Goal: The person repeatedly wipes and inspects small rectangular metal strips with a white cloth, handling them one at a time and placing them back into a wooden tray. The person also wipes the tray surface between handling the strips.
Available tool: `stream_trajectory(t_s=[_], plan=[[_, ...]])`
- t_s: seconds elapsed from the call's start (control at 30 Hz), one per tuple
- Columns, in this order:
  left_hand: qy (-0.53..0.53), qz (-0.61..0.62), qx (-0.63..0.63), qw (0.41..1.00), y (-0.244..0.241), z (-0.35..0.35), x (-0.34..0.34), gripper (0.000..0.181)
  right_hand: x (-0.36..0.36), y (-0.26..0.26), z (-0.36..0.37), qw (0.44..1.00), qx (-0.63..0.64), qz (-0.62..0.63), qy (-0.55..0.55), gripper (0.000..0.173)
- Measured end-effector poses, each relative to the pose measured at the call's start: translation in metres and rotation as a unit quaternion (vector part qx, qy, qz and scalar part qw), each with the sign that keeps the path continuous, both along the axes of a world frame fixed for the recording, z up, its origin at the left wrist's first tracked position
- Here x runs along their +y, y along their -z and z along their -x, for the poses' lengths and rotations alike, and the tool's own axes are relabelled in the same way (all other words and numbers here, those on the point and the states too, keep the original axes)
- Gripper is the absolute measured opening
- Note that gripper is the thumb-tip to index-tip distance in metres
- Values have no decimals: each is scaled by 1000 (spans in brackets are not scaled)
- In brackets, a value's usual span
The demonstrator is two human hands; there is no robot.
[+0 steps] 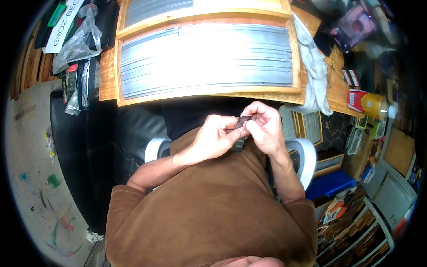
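Observation:
My left hand (217, 138) and my right hand (265, 128) meet above my lap, just in front of the wooden table's near edge. Between them, fingertips and thumbs of both pinch a small dark, flat piece (244, 121), whose exact kind I cannot tell. Under my hands a grey striped object (238, 145) lies against my brown shirt. Beyond them, on the table, lies a wooden-framed tray (206, 91) with rows of thin grey metal strips (146, 68), its middle washed out by glare.
A second framed tray (160, 8) lies behind. A whitish cloth (313, 66) hangs over the table's right side, near a bottle of yellow liquid (372, 104) and a phone (353, 27). Plastic bags (80, 43) lie at left. White armrests (308, 160) flank me.

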State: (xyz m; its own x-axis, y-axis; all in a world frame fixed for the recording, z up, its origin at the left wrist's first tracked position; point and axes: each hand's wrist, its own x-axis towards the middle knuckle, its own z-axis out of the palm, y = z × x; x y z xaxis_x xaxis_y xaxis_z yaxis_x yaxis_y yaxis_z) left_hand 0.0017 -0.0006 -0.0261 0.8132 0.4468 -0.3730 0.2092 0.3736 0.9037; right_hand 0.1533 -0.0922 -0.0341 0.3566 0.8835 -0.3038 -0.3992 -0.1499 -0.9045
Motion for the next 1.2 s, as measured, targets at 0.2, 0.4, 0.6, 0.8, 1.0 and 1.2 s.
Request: stream_trajectory(t_s=[0.2,0.4,0.6,0.8,1.0,1.2], plan=[[12,23,-25,999,-4,-3,6,16,0,-8,-6,999,9,49,-16,6],[56,-2,19,998,-4,0,13,15,3,-2,4,999,37,32,-15,5],[10,47,-15,999,5,3,7,13,2,2,5,996,56,54,-37,8],[5,47,-18,999,14,6,7,13,1,8,11,1000,14,14,-17,13],[21,67,-6,997,13,2,12,14,-5,16,6,998,29,49,-23,11],[40,109,22,993,27,2,23,18,-4,19,-14,991,95,23,-95,32]])
